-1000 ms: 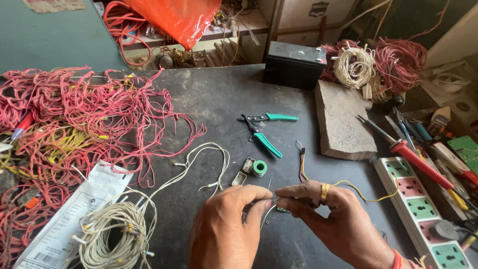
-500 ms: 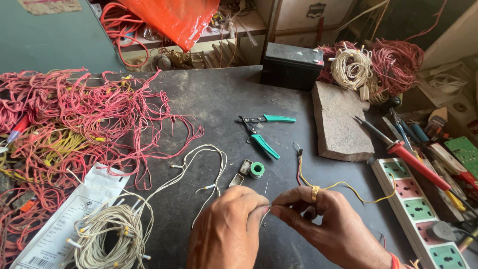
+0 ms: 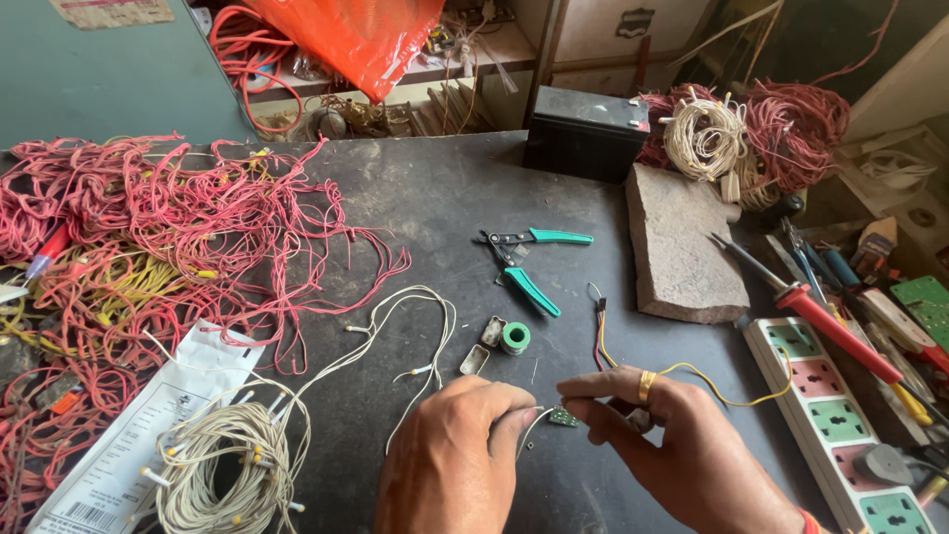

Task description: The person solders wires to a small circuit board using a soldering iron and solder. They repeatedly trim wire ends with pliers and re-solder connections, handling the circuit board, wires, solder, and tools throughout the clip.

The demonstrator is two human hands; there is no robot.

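step: joining a thin white wire (image 3: 531, 432) to a tiny green board (image 3: 563, 417) | left hand (image 3: 455, 460) pinches the wire | right hand (image 3: 682, 450) pinches the board, at 6 o'clock on the table (image 3: 435, 208) | next: probably hold both steady; the joint is too small to see

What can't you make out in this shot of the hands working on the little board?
- Small green board, head view: mostly covered by the fingertips of the left hand and right hand; its parts are too small to tell.
- Thin white wire: where it ends is hidden by the left fingers.
- Power strip: its near end is cut off by the frame's edge.
- White wire bundle: cut off by the bottom edge.
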